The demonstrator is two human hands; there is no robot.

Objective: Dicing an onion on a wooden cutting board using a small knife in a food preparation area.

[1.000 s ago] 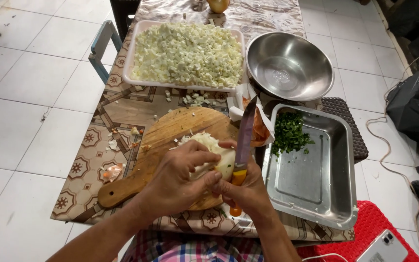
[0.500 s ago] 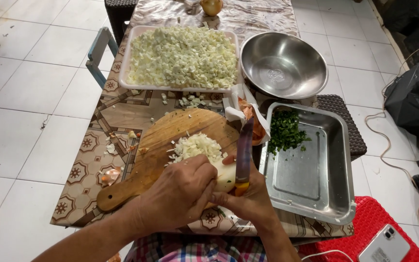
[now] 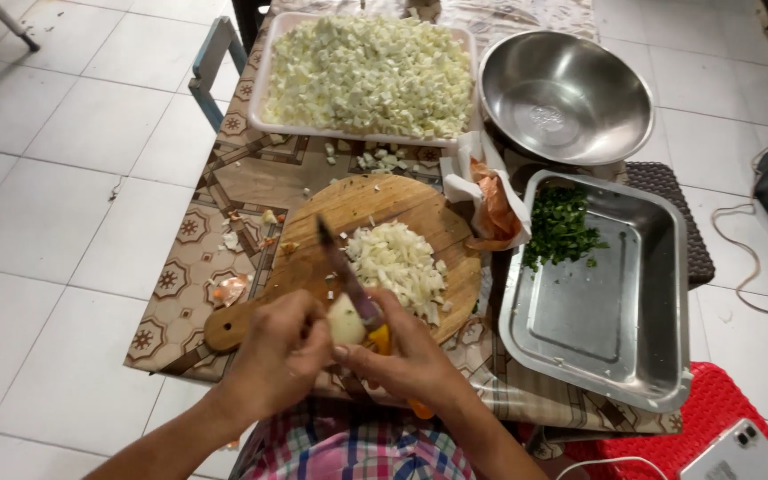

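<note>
My left hand (image 3: 279,358) holds a pale piece of onion (image 3: 345,320) at the near edge of the round wooden cutting board (image 3: 375,206). My right hand (image 3: 404,357) grips a knife (image 3: 343,271) with an orange handle; its blade points up and to the left, resting against the onion piece. A heap of chopped onion (image 3: 397,262) lies on the board just beyond my fingers.
A white tray (image 3: 260,98) piled with chopped onion stands at the back. A steel bowl (image 3: 565,96) sits at the back right. A steel pan (image 3: 660,293) with chopped greens (image 3: 562,231) is on the right. Onion skins (image 3: 495,203) lie beside the board. A phone (image 3: 740,449) rests at the lower right.
The knife blade swung from pointing up on the right to pointing up and left. The onion piece is smaller in my left hand, and both hands drew back toward the board's near edge.
</note>
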